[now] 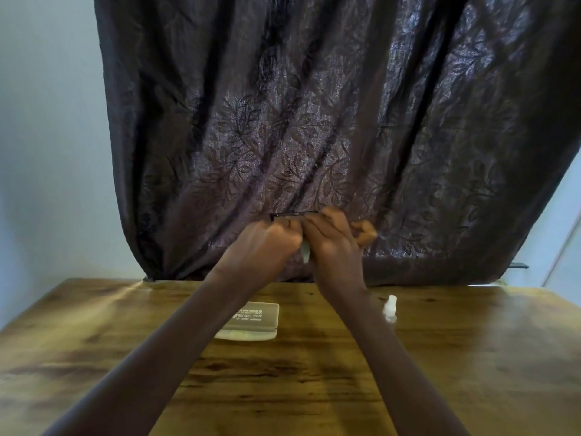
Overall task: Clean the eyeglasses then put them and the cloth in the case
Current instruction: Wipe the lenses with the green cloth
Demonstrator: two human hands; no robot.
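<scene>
Bare forearms (195,325), long, slender, reach from lower left and lower middle of frame toward centre. Left hand (267,243), right hand (333,247) bare. Skin uncovered down to bottom edge.

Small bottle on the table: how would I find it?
Start at the wooden table in front of the dark curtain. Look toward its far edge, just right of the person's right forearm. The small bottle there is clear with a white top and stands upright, unlike the flat pale case farther left.

Sole lettering I can spot: several pale printed lines on case (251,317) lid, upside down from my view, too blurred to read a word.
</scene>
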